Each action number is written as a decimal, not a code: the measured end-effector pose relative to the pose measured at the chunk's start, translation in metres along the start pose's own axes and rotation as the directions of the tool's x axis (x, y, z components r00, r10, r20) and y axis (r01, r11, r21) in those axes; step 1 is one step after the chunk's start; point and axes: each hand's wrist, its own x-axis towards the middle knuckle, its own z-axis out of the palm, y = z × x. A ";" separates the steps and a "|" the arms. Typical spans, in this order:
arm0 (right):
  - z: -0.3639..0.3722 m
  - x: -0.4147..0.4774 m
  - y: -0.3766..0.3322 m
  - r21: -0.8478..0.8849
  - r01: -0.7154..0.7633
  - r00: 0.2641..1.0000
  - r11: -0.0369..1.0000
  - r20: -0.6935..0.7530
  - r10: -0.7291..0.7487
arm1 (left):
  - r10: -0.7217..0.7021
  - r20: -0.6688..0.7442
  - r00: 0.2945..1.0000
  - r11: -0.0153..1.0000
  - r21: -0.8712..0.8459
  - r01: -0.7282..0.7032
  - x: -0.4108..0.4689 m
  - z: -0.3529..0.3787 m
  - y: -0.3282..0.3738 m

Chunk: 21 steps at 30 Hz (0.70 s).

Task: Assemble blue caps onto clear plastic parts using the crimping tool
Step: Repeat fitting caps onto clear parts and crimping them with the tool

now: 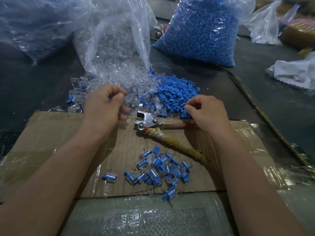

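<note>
My left hand hovers over the loose pile of clear plastic parts, fingers curled, a bit of blue showing by its thumb. My right hand pinches at the edge of the heap of blue caps; what it pinches is hidden. The crimping tool lies between both hands on the taped cardboard, with its cloth-wrapped handle pointing toward me on the right. A cluster of assembled clear-and-blue pieces sits on the cardboard below the tool.
An open bag of clear parts and a full bag of blue caps stand behind the piles. More plastic bags lie at the far left. A white cloth and a thin cane are on the right.
</note>
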 end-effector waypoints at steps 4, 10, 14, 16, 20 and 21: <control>0.004 0.001 0.002 -0.089 -0.014 0.996 0.996 0.083 0.022 | -0.053 0.052 0.997 0.992 -0.108 0.059 -0.001 0.000 0.001; 0.008 0.000 -0.003 -0.070 -0.023 0.989 0.997 0.147 0.033 | -0.077 0.170 0.982 0.963 -0.244 0.117 -0.006 0.001 0.007; 0.010 0.000 -0.004 -0.044 0.011 0.985 0.999 0.172 -0.003 | -0.073 0.211 0.975 0.959 -0.253 0.127 -0.004 0.000 0.005; 0.010 -0.001 -0.004 -0.042 0.037 0.984 0.998 0.174 -0.029 | -0.064 0.218 0.974 0.962 -0.245 0.118 -0.004 0.000 0.003; 0.005 -0.002 -0.005 0.043 0.128 0.987 0.991 0.088 -0.131 | -0.073 0.230 0.970 0.943 -0.299 0.142 -0.003 0.001 0.002; 0.003 -0.003 -0.008 0.095 0.146 0.987 0.985 0.049 -0.151 | -0.079 0.230 0.970 0.937 -0.315 0.150 -0.003 0.001 0.002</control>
